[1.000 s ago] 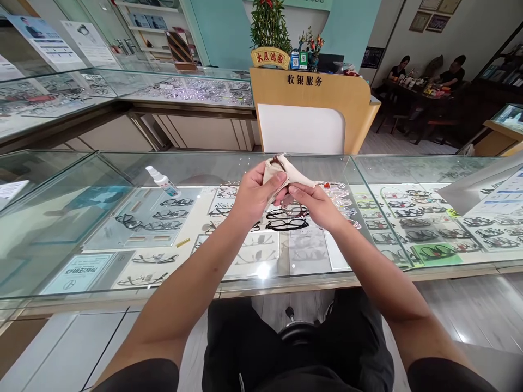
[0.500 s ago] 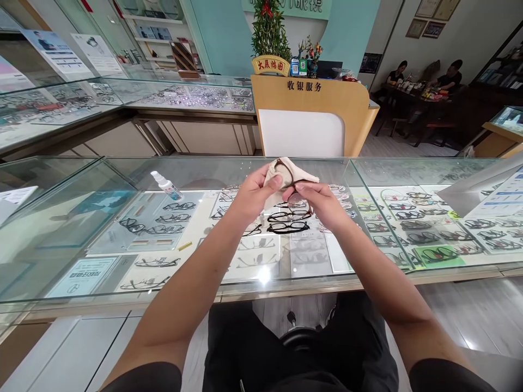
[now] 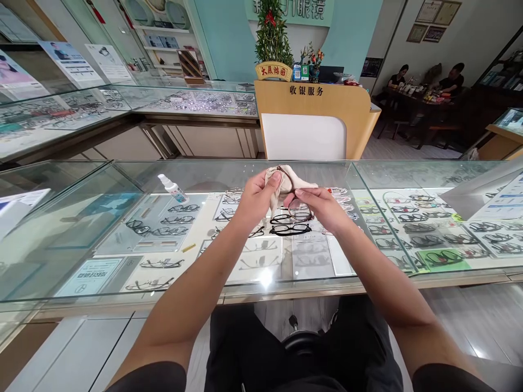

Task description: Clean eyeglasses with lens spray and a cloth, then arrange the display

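I can read 收银服务 on the wooden desk (image 3: 318, 102), upper centre of the frame, 大展鸿图 on the gold plaque (image 3: 273, 71) standing on it, and 眼镜 ending the green sign (image 3: 308, 20) up top. Spray bottle (image 3: 173, 189) label, left of centre? Way too small for me, tbh.

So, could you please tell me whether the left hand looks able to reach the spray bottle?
Probably yes: nothing visible stands between the left hand and the spray bottle on the glass counter, though that hand holds a cloth.
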Tool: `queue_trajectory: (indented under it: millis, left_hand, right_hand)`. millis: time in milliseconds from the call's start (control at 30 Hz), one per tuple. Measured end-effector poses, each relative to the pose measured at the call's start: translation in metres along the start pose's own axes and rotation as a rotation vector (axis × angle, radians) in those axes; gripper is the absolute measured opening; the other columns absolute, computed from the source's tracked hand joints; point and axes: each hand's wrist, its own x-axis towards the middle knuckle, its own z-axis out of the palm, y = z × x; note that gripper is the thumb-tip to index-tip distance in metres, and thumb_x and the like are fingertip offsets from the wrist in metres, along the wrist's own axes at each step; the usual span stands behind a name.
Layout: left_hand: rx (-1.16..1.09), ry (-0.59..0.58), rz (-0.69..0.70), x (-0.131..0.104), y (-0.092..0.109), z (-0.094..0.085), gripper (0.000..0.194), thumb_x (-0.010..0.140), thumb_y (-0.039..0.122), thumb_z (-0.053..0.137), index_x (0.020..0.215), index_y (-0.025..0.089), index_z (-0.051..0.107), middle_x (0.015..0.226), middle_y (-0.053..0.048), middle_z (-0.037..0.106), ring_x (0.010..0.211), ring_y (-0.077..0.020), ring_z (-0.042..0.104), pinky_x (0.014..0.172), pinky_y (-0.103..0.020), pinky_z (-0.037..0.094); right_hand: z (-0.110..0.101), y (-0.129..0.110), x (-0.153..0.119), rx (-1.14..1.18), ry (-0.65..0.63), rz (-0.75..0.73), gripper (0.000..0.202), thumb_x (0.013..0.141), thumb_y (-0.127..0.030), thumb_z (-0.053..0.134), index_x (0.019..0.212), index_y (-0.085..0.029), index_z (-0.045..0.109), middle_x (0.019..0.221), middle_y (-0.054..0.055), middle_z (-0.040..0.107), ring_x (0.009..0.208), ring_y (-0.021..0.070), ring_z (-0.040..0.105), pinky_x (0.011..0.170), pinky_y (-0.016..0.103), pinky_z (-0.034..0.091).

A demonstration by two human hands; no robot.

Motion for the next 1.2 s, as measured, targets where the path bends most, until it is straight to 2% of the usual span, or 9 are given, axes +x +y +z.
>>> queue_trajectory:
  millis: [100, 233, 333, 433, 533, 700, 933, 1067, 1200]
  left_hand:
    - [-0.059, -0.073, -0.064, 0.004, -0.001, -0.006, 0.051, 0.086, 0.066, 0.091, 0.094, 0.017, 0.077, 0.078, -0.002, 0.071, 0.068, -0.0138, 0.063, 0.062, -0.026, 0.050]
    - [-0.130, -0.142, -0.085, 0.004, -0.001, -0.002, 0.053, 0.079, 0.051, 0.101, 0.115, 0.019, 0.079, 0.095, -0.004, 0.078, 0.083, -0.0161, 0.071, 0.075, -0.027, 0.057]
    - [-0.139, -0.107, -0.047, 0.001, -0.002, 0.005, 0.049, 0.077, 0.050, 0.103, 0.103, 0.019, 0.077, 0.076, 0.001, 0.069, 0.066, -0.0123, 0.062, 0.064, -0.026, 0.053]
    - [-0.144, -0.014, -0.012, -0.003, -0.004, 0.012, 0.048, 0.082, 0.059, 0.097, 0.095, 0.020, 0.072, 0.064, 0.004, 0.058, 0.050, -0.0090, 0.050, 0.050, -0.025, 0.044]
    - [-0.095, 0.041, -0.012, -0.003, -0.007, 0.012, 0.053, 0.089, 0.069, 0.086, 0.088, 0.020, 0.067, 0.062, 0.004, 0.057, 0.048, -0.0105, 0.053, 0.048, -0.025, 0.044]
    - [-0.082, -0.035, -0.062, 0.005, -0.013, -0.002, 0.061, 0.084, 0.076, 0.087, 0.084, 0.018, 0.068, 0.066, 0.001, 0.061, 0.058, -0.0116, 0.057, 0.054, -0.025, 0.045]
    - [-0.142, -0.167, -0.086, 0.006, -0.004, -0.004, 0.052, 0.080, 0.056, 0.100, 0.107, 0.018, 0.076, 0.083, -0.001, 0.071, 0.074, -0.0136, 0.066, 0.070, -0.026, 0.054]
    - [-0.113, -0.117, -0.035, 0.002, -0.006, 0.003, 0.049, 0.079, 0.056, 0.100, 0.099, 0.019, 0.074, 0.070, 0.003, 0.064, 0.058, -0.0097, 0.057, 0.058, -0.024, 0.048]
    - [-0.068, -0.053, -0.014, -0.002, -0.010, 0.006, 0.049, 0.093, 0.067, 0.084, 0.092, 0.021, 0.068, 0.052, 0.006, 0.053, 0.042, -0.0093, 0.045, 0.045, -0.024, 0.037]
  right_hand:
    - [-0.004, -0.004, 0.000, 0.068, 0.026, 0.028, 0.037, 0.097, -0.055, 0.078, 0.091, -0.020, 0.089, 0.097, 0.006, 0.083, 0.089, 0.0185, 0.068, 0.089, 0.032, 0.052]
    - [-0.001, -0.003, 0.002, 0.157, 0.050, 0.062, 0.037, 0.087, -0.057, 0.087, 0.089, -0.020, 0.087, 0.096, 0.007, 0.083, 0.090, 0.0198, 0.070, 0.089, 0.034, 0.053]
    - [0.003, 0.005, 0.003, 0.123, 0.032, 0.031, 0.040, 0.090, -0.059, 0.085, 0.093, -0.019, 0.088, 0.098, 0.007, 0.082, 0.091, 0.0191, 0.068, 0.091, 0.034, 0.053]
    - [0.005, 0.012, 0.002, 0.040, 0.009, -0.006, 0.039, 0.098, -0.057, 0.079, 0.100, -0.020, 0.089, 0.099, 0.005, 0.082, 0.093, 0.0180, 0.066, 0.093, 0.033, 0.050]
    - [0.005, 0.013, 0.001, 0.008, 0.004, -0.011, 0.037, 0.101, -0.056, 0.077, 0.100, -0.021, 0.090, 0.097, 0.004, 0.081, 0.092, 0.0174, 0.064, 0.090, 0.032, 0.048]
    - [0.001, 0.006, 0.001, 0.093, 0.044, 0.025, 0.038, 0.095, -0.058, 0.082, 0.094, -0.022, 0.090, 0.096, 0.005, 0.081, 0.091, 0.0190, 0.065, 0.090, 0.033, 0.049]
    - [0.002, 0.005, 0.002, 0.166, 0.100, 0.054, 0.042, 0.084, -0.064, 0.090, 0.089, -0.022, 0.088, 0.098, 0.007, 0.081, 0.087, 0.0192, 0.064, 0.085, 0.034, 0.051]
    - [0.007, 0.012, 0.002, 0.104, 0.063, 0.022, 0.041, 0.091, -0.063, 0.084, 0.093, -0.022, 0.088, 0.089, 0.005, 0.075, 0.084, 0.0188, 0.059, 0.077, 0.033, 0.049]
    - [0.012, 0.016, 0.001, 0.059, 0.010, -0.005, 0.043, 0.094, -0.064, 0.082, 0.096, -0.022, 0.088, 0.090, 0.004, 0.074, 0.080, 0.0174, 0.055, 0.075, 0.032, 0.047]
